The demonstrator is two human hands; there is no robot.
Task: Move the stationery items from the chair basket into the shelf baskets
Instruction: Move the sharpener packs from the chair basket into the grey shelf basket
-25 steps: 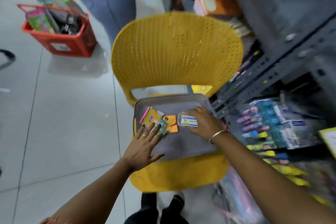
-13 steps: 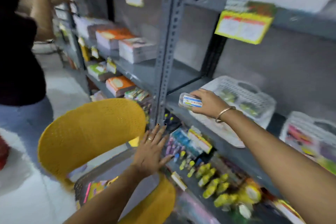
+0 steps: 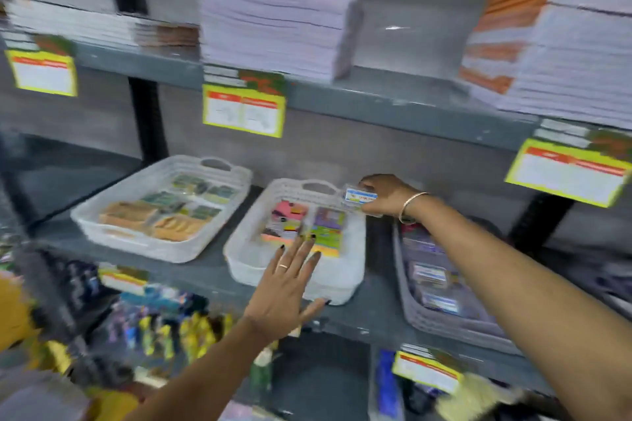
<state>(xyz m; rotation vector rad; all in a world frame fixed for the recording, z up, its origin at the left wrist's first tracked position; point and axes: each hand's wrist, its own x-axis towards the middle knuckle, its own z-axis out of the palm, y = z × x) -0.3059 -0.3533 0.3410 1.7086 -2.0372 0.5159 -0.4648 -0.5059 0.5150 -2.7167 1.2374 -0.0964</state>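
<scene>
My right hand (image 3: 386, 195) grips a small clear packet with a blue and white label (image 3: 359, 196), held over the far right corner of the middle white shelf basket (image 3: 246, 267). That basket holds pink, purple and green packets. My left hand (image 3: 290, 284) hovers open, fingers spread, over the basket's near edge. A left white basket (image 3: 136, 243) holds orange and green packets. On the right, a grey basket (image 3: 420, 318) holds blue-labelled packets. The chair basket is out of view; a yellow chair edge (image 3: 13, 311) shows at far left.
The baskets stand on a grey metal shelf (image 3: 205, 275). Above them, stacks of paper and notebooks (image 3: 273, 20) fill the upper shelf, with yellow price tags (image 3: 243, 109) on its edge. Below hang small colourful items (image 3: 164, 325). A black upright (image 3: 147, 116) stands behind the left basket.
The view swung from the chair basket up to the shelf. My right hand carried the labelled packet from the chair basket to above the middle shelf basket. My left hand left the chair basket, empty.
</scene>
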